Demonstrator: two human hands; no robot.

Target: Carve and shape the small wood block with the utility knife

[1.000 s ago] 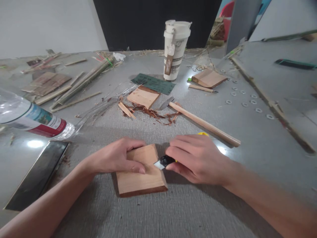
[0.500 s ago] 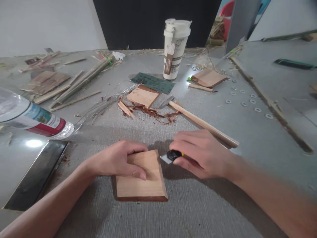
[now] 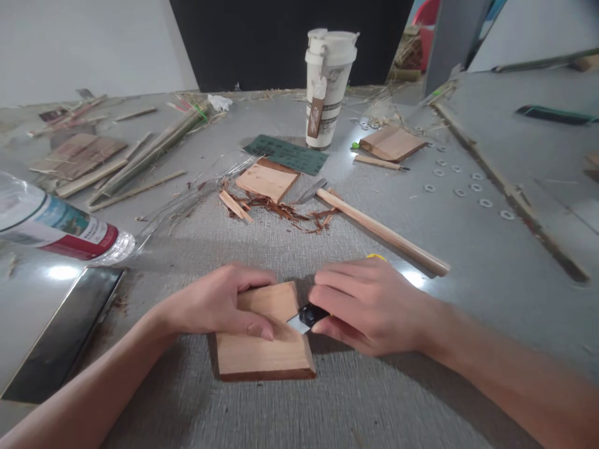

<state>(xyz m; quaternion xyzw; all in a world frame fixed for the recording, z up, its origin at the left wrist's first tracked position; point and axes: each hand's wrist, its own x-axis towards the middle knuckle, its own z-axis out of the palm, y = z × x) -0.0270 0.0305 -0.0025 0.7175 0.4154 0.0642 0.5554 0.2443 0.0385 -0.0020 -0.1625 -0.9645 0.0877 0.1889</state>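
Observation:
A small wooden board (image 3: 266, 362) with a bark-brown front edge lies flat on the grey table. My left hand (image 3: 227, 305) grips it from the left, the thumb across its top and the fingers behind its far edge. In my right hand (image 3: 369, 305) is a utility knife (image 3: 312, 317) with a black front end, its body mostly hidden by the fingers. The blade reaches over the board's right edge near my left thumb; whether it cuts in, I cannot tell. Beyond the hands lies a hammer (image 3: 384, 231) with a wooden handle.
Farther back are another wood piece (image 3: 266, 181), bark shreds (image 3: 276, 209), green sandpaper (image 3: 285, 154) and a white cup (image 3: 329, 87). Left are a plastic bottle (image 3: 60, 218) and a dark, shiny flat slab (image 3: 65, 337). Several washers (image 3: 476, 187) and a long stick (image 3: 510, 193) lie right.
The utility knife in my right hand has moved left and slightly nearer, from beside the board's right edge to over it. My left hand keeps its grip on the board. The view has shifted slightly.

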